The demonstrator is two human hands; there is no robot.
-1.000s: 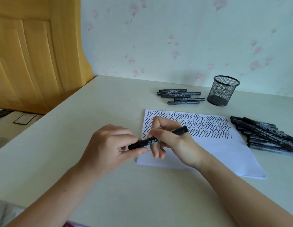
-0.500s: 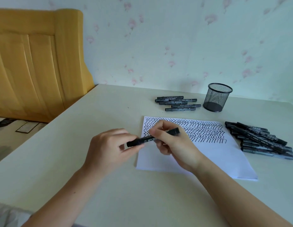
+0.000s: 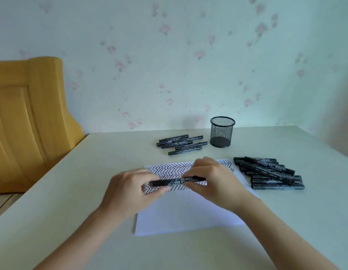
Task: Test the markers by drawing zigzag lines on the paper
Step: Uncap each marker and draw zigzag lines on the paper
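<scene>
Right now both hands meet over the paper (image 3: 184,215), holding one black marker (image 3: 177,181) level between them, above the zigzag rows. The left hand (image 3: 128,191) pinches the marker's left end with curled fingers; the right hand (image 3: 212,180) has its fingers and thumb curled round the right end. From the marker, a small group of markers (image 3: 181,144) lies on the table (image 3: 71,191) at about twelve o'clock, with a black mesh cup (image 3: 222,131) standing just beside them at one o'clock. A bigger pile of markers (image 3: 268,173) lies at three o'clock, just beside the paper's right edge. Zigzag lines cover the sheet's far part; the near part is blank.
</scene>
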